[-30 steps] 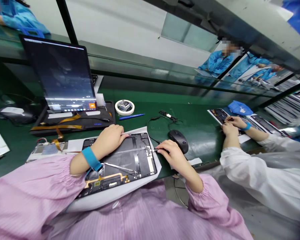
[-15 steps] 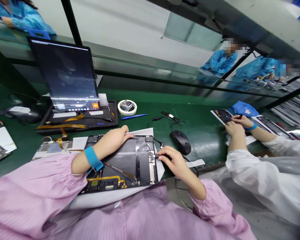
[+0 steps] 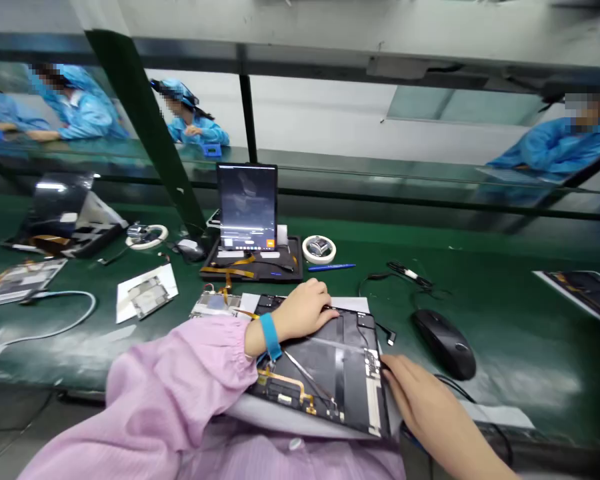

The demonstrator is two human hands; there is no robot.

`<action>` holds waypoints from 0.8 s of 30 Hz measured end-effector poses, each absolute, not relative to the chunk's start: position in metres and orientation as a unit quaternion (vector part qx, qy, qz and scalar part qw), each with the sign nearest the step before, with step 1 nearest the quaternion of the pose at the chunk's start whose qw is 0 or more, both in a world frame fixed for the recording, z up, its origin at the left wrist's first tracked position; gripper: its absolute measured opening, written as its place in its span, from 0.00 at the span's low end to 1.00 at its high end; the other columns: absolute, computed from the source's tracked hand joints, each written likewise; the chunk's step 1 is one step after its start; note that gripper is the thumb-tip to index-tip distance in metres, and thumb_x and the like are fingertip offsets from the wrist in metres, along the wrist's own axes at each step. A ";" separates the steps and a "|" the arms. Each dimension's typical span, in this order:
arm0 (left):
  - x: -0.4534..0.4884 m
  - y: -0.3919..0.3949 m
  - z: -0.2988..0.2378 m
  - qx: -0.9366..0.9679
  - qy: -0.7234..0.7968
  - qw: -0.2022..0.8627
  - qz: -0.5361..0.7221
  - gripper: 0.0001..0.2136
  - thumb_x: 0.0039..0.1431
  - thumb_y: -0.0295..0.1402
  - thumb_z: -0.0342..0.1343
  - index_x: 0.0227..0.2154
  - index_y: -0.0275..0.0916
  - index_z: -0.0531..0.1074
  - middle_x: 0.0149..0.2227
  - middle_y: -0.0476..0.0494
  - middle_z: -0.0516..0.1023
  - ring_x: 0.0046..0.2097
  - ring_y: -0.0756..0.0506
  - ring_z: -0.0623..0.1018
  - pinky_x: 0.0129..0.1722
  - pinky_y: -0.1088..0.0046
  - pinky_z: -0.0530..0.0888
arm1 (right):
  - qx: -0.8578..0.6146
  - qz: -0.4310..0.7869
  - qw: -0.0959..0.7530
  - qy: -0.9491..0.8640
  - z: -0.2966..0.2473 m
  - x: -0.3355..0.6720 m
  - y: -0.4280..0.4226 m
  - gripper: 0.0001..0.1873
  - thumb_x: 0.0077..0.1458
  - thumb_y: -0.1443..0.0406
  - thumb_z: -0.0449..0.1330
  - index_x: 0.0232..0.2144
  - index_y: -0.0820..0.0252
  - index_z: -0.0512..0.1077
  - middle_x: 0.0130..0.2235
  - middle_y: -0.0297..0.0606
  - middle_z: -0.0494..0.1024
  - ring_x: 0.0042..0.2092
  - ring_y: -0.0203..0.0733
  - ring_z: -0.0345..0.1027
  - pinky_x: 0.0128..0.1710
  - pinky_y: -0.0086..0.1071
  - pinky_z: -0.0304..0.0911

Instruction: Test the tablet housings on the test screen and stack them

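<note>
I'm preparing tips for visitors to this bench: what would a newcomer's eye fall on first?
Probably the lit screen standing upright toward the back of the green bench. Next comes the opened black device nearer the person, with the left hand, a blue wristband on its wrist, across its far side and the right hand at its right edge. A black mouse lies to the device's right.

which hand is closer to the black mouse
Right. The right hand is just left of the black mouse, at the right edge of the opened device; the left hand is farther left, over the device's far edge.
</note>
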State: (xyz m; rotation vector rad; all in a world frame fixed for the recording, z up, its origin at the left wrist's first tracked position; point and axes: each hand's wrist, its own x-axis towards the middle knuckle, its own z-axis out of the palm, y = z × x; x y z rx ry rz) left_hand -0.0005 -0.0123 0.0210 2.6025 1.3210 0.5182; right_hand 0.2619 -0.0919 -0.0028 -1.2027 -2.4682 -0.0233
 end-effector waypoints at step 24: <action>-0.005 -0.010 0.008 0.829 0.491 0.239 0.118 0.16 0.61 0.47 0.48 0.32 0.40 0.72 0.33 0.46 0.78 0.34 0.45 0.74 0.31 0.73 0.63 | -0.425 0.057 0.218 -0.877 0.005 0.273 -0.099 0.11 0.62 0.63 0.54 0.41 0.57 0.75 0.36 0.38 0.80 0.39 0.42 0.70 0.41 0.40 0.62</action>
